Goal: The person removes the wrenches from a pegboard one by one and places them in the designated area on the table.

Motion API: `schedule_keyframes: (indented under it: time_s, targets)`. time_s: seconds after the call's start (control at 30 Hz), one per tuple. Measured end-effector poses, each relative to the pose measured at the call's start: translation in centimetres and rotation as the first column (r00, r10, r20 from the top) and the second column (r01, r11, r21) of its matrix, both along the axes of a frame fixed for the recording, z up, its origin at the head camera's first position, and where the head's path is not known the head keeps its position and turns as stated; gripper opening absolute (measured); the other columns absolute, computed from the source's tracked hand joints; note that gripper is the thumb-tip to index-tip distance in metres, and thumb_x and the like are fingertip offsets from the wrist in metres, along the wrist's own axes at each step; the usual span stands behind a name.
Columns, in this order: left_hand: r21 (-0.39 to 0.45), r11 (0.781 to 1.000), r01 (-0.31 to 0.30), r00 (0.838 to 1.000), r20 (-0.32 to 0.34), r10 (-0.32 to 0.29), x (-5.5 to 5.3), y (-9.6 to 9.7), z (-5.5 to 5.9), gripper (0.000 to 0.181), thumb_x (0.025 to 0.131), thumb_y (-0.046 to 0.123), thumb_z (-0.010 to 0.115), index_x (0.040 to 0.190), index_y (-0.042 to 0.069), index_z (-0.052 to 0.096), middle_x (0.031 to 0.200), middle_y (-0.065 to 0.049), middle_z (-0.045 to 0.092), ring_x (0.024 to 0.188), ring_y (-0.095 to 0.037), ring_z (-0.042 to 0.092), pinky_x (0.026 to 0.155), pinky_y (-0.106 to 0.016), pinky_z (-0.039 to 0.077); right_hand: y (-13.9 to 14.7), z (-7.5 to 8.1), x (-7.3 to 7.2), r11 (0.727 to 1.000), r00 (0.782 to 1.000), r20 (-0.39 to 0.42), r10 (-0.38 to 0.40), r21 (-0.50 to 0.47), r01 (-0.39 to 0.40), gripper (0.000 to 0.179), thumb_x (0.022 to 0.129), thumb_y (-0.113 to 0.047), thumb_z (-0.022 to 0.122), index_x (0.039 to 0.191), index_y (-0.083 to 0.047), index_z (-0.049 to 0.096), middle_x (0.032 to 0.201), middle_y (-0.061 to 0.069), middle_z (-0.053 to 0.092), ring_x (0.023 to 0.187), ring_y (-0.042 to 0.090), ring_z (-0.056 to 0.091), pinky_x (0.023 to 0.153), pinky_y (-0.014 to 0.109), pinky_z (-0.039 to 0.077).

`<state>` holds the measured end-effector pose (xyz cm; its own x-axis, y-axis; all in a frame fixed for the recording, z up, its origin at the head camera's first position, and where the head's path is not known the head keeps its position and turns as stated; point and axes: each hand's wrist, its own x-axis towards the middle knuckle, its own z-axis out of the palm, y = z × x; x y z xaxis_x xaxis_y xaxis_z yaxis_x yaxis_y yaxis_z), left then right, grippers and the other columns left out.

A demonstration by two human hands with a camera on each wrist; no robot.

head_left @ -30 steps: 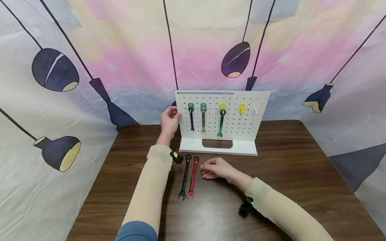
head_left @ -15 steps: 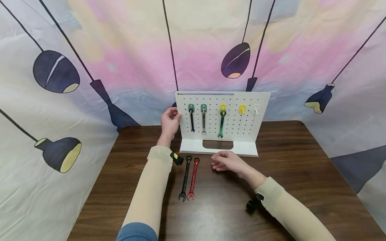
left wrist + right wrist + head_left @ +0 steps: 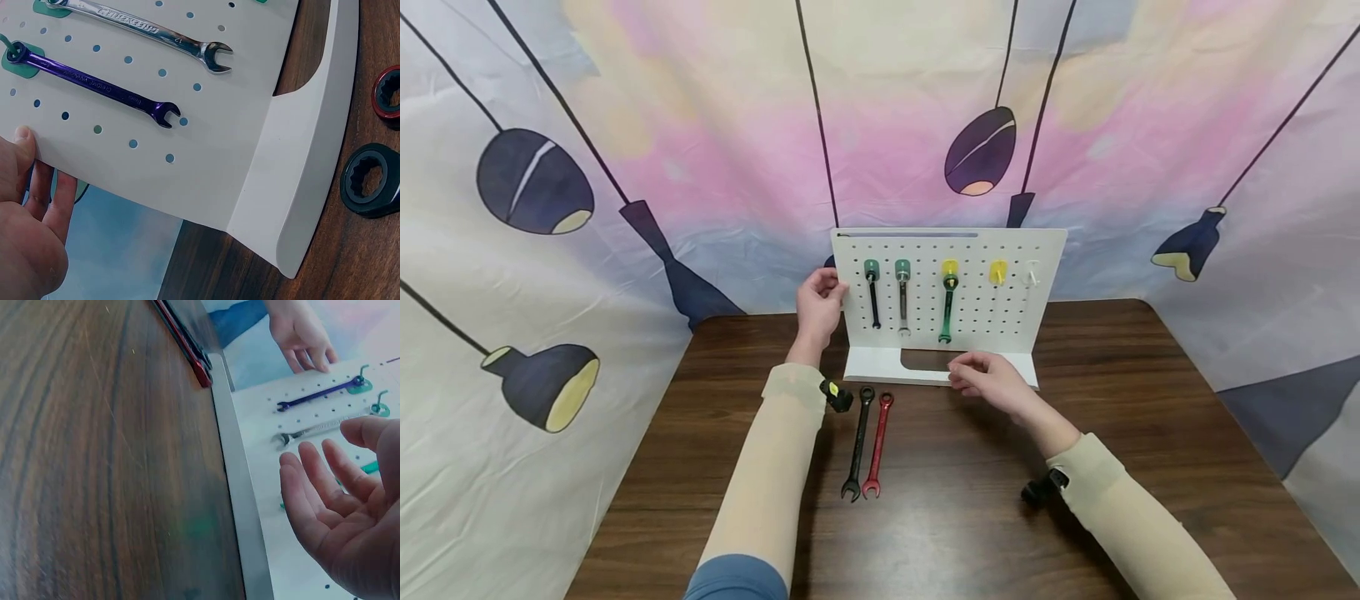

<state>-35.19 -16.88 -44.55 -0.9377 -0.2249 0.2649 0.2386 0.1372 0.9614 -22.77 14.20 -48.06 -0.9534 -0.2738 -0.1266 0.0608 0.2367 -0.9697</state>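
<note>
On my head view, the left hand (image 3: 820, 307) pinches the left edge of the white pegboard (image 3: 1015, 333); its wrist camera shows me the thumb on the front face and the fingers behind. The pegboard stands on the brown table (image 3: 962, 533), before a patterned curtain (image 3: 722, 92). I see the right hand (image 3: 991, 381) just in front of the pegboard's base, palm bare, fingers loosely bent and thumb spread away from them; whether it touches the base I cannot tell. From left to right along the pegboard hang a purple wrench (image 3: 94, 82) and a silver wrench (image 3: 131, 24), each on a green hook, then a green wrench (image 3: 947, 312) on a yellow one. Farther right I make out another yellow hook (image 3: 997, 272) and a clear hook (image 3: 1032, 273). A black wrench (image 3: 858, 442) and a red wrench (image 3: 878, 444) lie side by side on the table, ring ends towards the pegboard, between me and its left half.
</note>
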Motion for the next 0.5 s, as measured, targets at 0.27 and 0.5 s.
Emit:
schedule_keyframes:
  time_s: [0.27,0.5]
  targets:
    - [-0.013,1.0,0.004,1.0,-0.015,-0.004,0.0,0.2,0.1,0.011,0.102,0.001,0.072,0.113,0.004,0.071,0.099,-0.007,0.068,0.09,-0.018,0.062,0.077,-0.031,0.05,0.7,-0.2,-0.7,0.99,0.985,-0.138,-0.105,0.085,0.117,0.037,0.109,-0.022,0.065,0.131,0.007,0.067,0.124,0.024,0.07,0.114,0.037,0.069,0.096,0.047,0.059]
    - [-0.014,1.0,0.0,1.0,-0.012,0.0,0.0,-0.1,-0.1,0.011,0.101,0.001,0.073,0.112,0.004,0.07,0.097,-0.003,0.067,0.088,-0.017,0.061,0.076,-0.03,0.05,0.6,-0.3,-1.7,0.972,0.946,-0.264,-0.189,0.084,0.218,0.035,0.104,-0.022,0.072,0.13,0.001,0.07,0.118,0.013,0.073,0.106,0.035,0.067,0.09,0.043,0.057]
